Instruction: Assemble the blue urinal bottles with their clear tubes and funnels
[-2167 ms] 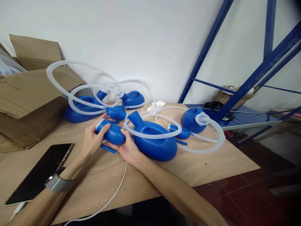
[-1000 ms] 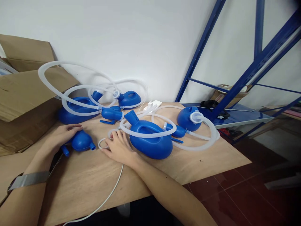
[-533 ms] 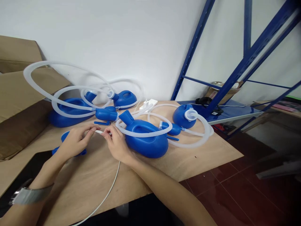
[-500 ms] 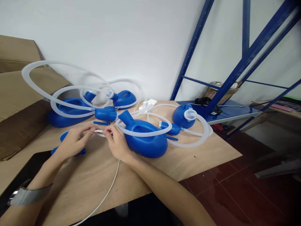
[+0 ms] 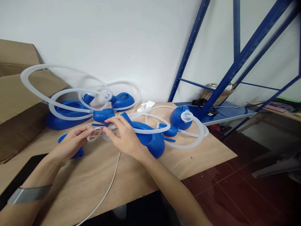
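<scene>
My left hand (image 5: 76,139) is closed on a small white loop of cord (image 5: 94,134), pinched between thumb and fingers. My right hand (image 5: 122,135) meets the loop's right side, its thumb and index finger closed on it. A clear round piece (image 5: 107,137) shows beneath my right fingertips. Just right of that hand lies a blue bottle (image 5: 152,141) with a pale hose (image 5: 155,131) across it. Under my left hand is a blue part (image 5: 78,153), partly hidden.
More blue bottles (image 5: 122,101) with looping hoses lie along the wall. A white power strip (image 5: 147,106) sits behind them. Cardboard boxes (image 5: 25,91) stand at left, blue shelving (image 5: 191,44) at right. A white cable (image 5: 111,183) crosses the table (image 5: 131,179).
The cord between my hands now shows as a rounder loop. My right hand has shifted slightly right with its fingers raised higher. The clear round piece has come into view.
</scene>
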The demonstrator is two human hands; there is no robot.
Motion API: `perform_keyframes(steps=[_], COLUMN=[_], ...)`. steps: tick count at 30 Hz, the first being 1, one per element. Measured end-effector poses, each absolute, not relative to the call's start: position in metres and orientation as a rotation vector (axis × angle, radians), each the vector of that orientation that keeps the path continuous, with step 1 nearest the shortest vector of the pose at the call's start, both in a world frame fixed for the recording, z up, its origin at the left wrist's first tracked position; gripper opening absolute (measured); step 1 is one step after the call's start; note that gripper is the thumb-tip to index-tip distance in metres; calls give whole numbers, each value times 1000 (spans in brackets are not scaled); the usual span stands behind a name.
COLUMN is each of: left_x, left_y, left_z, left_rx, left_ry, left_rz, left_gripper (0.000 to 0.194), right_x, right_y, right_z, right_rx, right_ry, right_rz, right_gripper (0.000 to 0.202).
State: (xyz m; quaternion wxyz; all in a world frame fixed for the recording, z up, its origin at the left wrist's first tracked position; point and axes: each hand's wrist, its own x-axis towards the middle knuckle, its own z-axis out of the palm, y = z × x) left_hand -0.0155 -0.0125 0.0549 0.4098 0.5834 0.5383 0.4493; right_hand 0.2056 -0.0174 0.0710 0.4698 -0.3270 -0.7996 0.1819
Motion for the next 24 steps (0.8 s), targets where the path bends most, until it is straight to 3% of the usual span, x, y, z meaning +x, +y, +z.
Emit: perform_keyframes(steps=[3,7,14,24], left_x=[-2,25,64,67], left_y=[-3,13,53,85], left_z=[60,73,88,78], left_rx=[1311,1428,1819,2109], left_ry=[1292,1395,1466,1288], left_rz=[1246,1341,1125,933], left_gripper=[43,47,49,45], right_x=[242,291,342,360], right_y=[-21,-9,11,11], right_z=[98,103,80,68], right_rx=[-1028,-1420,-1367,-1332], right_ry=[-2009,-2114,-2216,-2198], right_rz=[188,34,852,1100], right_gripper=[26,44,61,74])
